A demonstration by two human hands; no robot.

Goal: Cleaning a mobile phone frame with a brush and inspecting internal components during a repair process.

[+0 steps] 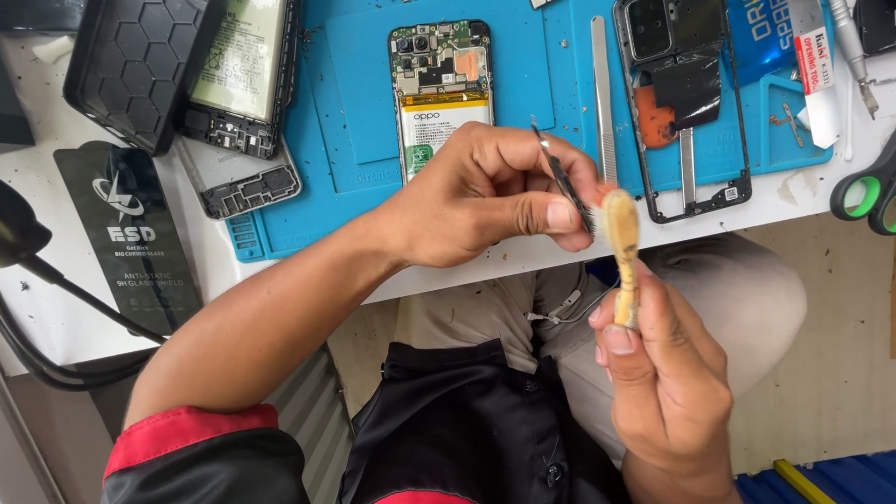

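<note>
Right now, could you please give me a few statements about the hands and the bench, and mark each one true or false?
1. The left hand pinches thin metal tweezers. True.
2. The right hand holds green-handled scissors. False: it holds a small pale-bristled wooden brush; the scissors lie on the white table.
3. The opened phone with exposed battery lies on the blue work mat. True.
4. The brush touches the opened phone. False: it is held off the table edge, against the tweezers' tip.

Bright, even daylight fills the frame, shadows soft; faint glare on the white table (65,308) at left; edges slightly softened.
</note>
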